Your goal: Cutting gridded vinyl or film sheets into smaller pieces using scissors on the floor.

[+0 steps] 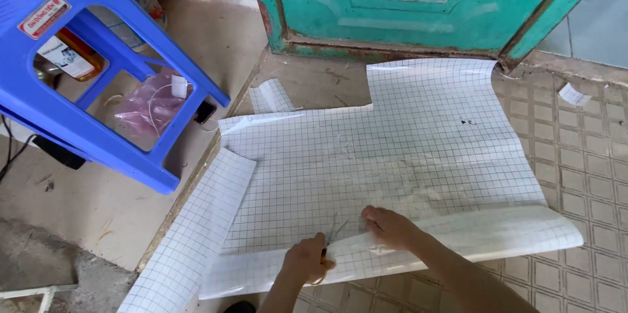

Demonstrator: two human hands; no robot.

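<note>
Fingers of my left hand grip scissors; right hand lies flat, open, on the gridded sheet spread on the floor. I'd follow 1 grid line, keeping paper taut.

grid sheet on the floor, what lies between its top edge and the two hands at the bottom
In the head view, only bare grid sheet lies between its top edge and the left hand and right hand; nothing rests on it.
</note>
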